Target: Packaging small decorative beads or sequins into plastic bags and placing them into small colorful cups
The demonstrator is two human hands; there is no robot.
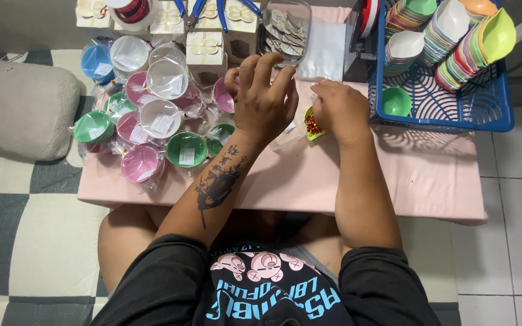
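Note:
My left hand (261, 96) hovers over the pink table (430, 175) with its fingers spread and nothing in it, just right of a pile of wrapped bowls (152, 115). My right hand (338, 108) rests on the table beside it, closed over a small yellow-green bowl (313, 128) with red and gold bits inside. A clear plastic wrapper (285, 136) lies between and under the two hands. The bowl is mostly hidden by my right hand.
A blue basket (454, 108) with stacked coloured bowls stands at the right rear. A clear container (285, 30) of small tags, white gift boxes (205, 48) and blue-handled pliers (197, 9) sit at the back. A grey cushion (22, 105) lies left of the table.

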